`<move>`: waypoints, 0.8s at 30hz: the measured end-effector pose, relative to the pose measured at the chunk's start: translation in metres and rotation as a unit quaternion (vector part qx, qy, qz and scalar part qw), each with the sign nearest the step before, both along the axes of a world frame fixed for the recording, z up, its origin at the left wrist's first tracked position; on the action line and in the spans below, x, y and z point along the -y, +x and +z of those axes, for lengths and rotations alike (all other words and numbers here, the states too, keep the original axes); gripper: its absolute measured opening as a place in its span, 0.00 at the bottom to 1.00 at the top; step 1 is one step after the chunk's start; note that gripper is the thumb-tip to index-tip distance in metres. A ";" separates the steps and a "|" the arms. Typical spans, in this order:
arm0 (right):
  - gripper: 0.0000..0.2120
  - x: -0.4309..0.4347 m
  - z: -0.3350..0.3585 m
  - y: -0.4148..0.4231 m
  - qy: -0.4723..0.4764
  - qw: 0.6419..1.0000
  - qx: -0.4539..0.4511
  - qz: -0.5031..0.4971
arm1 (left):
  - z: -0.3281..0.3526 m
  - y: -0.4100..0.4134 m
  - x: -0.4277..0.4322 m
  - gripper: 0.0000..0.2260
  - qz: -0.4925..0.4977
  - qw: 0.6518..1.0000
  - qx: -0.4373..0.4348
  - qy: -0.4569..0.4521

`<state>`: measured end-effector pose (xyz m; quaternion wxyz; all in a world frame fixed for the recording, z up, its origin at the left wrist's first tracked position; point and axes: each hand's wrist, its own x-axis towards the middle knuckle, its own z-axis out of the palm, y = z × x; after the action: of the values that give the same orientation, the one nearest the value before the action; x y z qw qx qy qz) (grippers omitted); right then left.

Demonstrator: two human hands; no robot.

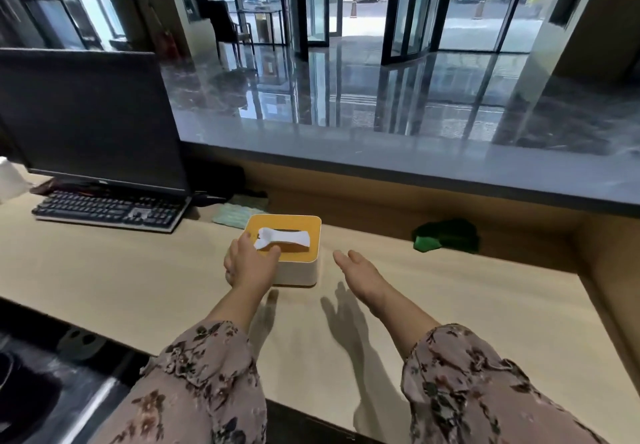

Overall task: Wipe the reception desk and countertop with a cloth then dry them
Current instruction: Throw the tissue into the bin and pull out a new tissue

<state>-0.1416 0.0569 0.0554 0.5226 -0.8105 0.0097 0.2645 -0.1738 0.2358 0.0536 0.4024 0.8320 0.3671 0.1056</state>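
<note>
A white tissue box (298, 272) with a yellow lid and a tissue sticking out stands on the beige reception desk (138, 280). My left hand (247, 265) grips the box's near left corner, thumb on the lid and fingers round the side, next to the tissue (287, 237). My right hand (360, 272) hovers open just right of the box, palm turned toward it, not touching. A crumpled green cloth (445, 235) lies at the back right of the desk under the raised grey countertop (398, 163).
A black monitor (90, 117) and keyboard (107, 211) stand at the left. A folded pale green cloth (235, 215) lies behind the tissue box. A wooden side wall (609, 270) closes the desk on the right.
</note>
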 end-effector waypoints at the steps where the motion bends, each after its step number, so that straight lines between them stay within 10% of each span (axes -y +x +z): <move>1: 0.34 -0.009 -0.002 0.004 0.014 1.000 -0.006 0.003 | -0.006 0.005 -0.009 0.30 0.002 1.000 -0.005 -0.022; 7: 0.27 -0.045 -0.014 0.029 0.093 0.994 -0.054 -0.023 | -0.037 0.025 -0.048 0.24 0.048 0.984 -0.014 -0.173; 24: 0.23 0.002 -0.023 0.047 0.194 0.965 -0.125 -0.126 | -0.019 0.054 0.007 0.14 -0.025 0.980 0.028 -0.197</move>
<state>-0.0948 0.0546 0.0326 0.6937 -0.6460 0.1260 0.2926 -0.1196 0.2285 0.0343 0.5709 0.7419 0.3487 0.0446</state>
